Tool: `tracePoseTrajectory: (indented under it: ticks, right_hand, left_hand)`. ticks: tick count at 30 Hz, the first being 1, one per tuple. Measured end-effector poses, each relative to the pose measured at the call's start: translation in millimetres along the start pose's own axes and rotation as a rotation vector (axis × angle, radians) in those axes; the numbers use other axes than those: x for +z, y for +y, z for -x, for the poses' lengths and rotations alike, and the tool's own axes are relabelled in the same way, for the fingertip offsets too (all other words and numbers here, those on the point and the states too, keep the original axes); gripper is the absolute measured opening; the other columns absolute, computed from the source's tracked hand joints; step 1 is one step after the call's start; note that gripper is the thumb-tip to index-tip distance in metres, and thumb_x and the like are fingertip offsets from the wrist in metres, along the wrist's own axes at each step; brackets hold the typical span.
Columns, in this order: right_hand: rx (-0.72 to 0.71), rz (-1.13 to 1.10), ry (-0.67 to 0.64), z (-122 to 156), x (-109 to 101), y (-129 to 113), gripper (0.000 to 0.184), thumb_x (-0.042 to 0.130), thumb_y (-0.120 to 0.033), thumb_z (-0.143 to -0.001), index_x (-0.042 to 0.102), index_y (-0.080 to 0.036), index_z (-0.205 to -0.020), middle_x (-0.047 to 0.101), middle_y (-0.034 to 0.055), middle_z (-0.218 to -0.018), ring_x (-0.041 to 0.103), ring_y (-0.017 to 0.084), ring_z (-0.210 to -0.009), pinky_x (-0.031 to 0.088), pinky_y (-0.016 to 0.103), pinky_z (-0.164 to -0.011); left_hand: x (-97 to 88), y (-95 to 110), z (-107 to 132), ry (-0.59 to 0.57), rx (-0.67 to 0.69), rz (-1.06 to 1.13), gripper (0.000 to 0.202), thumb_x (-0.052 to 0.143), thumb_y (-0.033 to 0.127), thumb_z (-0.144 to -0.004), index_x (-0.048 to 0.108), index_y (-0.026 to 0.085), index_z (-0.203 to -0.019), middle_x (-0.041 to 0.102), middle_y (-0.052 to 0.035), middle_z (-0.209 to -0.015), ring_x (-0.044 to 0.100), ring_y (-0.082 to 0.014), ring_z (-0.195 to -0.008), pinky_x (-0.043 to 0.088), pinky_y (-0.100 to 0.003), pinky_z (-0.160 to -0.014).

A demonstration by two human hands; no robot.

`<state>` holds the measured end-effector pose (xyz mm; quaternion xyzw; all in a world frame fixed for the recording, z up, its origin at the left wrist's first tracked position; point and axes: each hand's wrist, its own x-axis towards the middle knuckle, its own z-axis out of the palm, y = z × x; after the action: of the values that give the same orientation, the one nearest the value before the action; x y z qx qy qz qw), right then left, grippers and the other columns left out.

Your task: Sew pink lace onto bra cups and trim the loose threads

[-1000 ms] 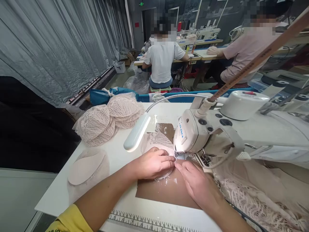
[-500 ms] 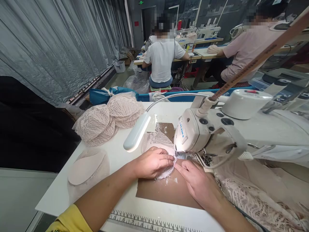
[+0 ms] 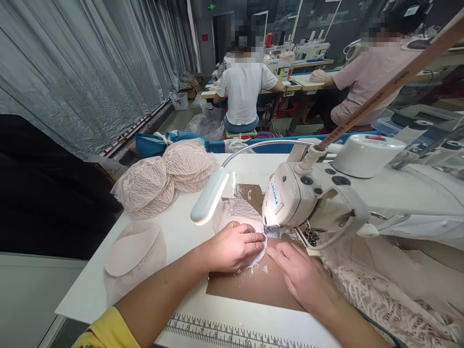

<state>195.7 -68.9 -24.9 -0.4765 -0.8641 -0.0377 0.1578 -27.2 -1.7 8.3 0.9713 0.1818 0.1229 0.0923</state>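
Note:
A lace-covered bra cup [image 3: 239, 215] lies under the needle of a white sewing machine [image 3: 311, 200]. My left hand [image 3: 234, 246] lies on the cup with its fingers curled and pressed down on the lace, close to the presser foot. My right hand [image 3: 302, 275] lies flat on the brown plate [image 3: 253, 287] just right of the cup, fingers stretched toward the needle and touching the lace edge. A white gooseneck lamp [image 3: 210, 195] hangs above the cup.
A pile of lace cups [image 3: 163, 179] sits at the table's back left, with plain foam pads [image 3: 132, 244] nearer. Loose lace fabric [image 3: 391, 304] lies at the right. A ruler strip [image 3: 217, 333] runs along the front edge. Two people [image 3: 242, 92] sew at tables behind.
Both hands have shifted slightly right and forward with the cup, feeding it past the needle; the camera view moved a little too.

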Motion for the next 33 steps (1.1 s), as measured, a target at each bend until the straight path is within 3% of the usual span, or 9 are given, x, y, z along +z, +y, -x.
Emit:
tracePoseTrajectory:
  ticks: [6, 18, 26, 30, 33]
  right_hand:
    - [-0.003, 0.073, 0.014, -4.9, -7.0, -3.0, 0.042, 0.038, 0.000, -0.078, 0.065, -0.017, -0.105, 0.063, 0.0036, -0.083, 0.053, 0.014, -0.057, 0.036, 0.027, -0.047]
    - [0.087, 0.184, 0.059, -11.0, -6.6, -0.3, 0.040, 0.042, -0.004, -0.081, 0.068, -0.022, -0.105, 0.070, 0.0062, -0.092, 0.062, 0.021, -0.076, 0.044, 0.029, -0.056]
    - [0.115, 0.035, 0.086, -4.7, -9.0, 2.0, 0.035, 0.041, -0.014, -0.089, 0.069, -0.022, -0.108, 0.071, 0.0065, -0.101, 0.064, 0.019, -0.075, 0.048, 0.029, -0.061]
    - [0.083, -0.051, 0.089, -2.6, -7.4, 1.5, 0.035, 0.039, -0.014, -0.091, 0.065, -0.019, -0.113, 0.069, 0.0067, -0.102, 0.063, 0.017, -0.079, 0.048, 0.026, -0.061]
    - [0.027, -0.064, 0.040, -3.7, -7.5, -1.1, 0.038, 0.037, -0.010, -0.090, 0.064, -0.017, -0.114, 0.066, 0.0062, -0.092, 0.061, 0.016, -0.073, 0.045, 0.025, -0.058]
  left_hand:
    - [-0.6, 4.0, -2.1, 0.019, -0.031, -0.003, 0.035, 0.040, 0.026, -0.096, 0.054, 0.015, -0.126, 0.058, -0.0089, -0.130, 0.049, -0.0232, -0.112, 0.040, -0.036, -0.092]
    - [-2.9, 6.3, -4.3, 0.010, -0.084, 0.003, 0.032, 0.047, 0.030, -0.093, 0.059, 0.016, -0.119, 0.060, -0.0117, -0.125, 0.051, -0.0242, -0.110, 0.042, -0.038, -0.092]
    - [-5.4, 4.0, -1.2, 0.041, -0.041, 0.051, 0.026, 0.045, 0.031, -0.094, 0.064, 0.016, -0.102, 0.065, -0.0098, -0.110, 0.056, -0.0214, -0.101, 0.041, -0.035, -0.088]
    - [-4.8, 4.6, -2.4, 0.052, -0.027, 0.053, 0.025, 0.044, 0.030, -0.095, 0.063, 0.016, -0.103, 0.067, -0.0101, -0.105, 0.057, -0.0199, -0.098, 0.042, -0.034, -0.086]
    - [-1.8, 4.9, -3.7, 0.054, -0.040, 0.030, 0.024, 0.045, 0.027, -0.095, 0.060, 0.016, -0.110, 0.065, -0.0102, -0.114, 0.056, -0.0200, -0.103, 0.042, -0.033, -0.088]
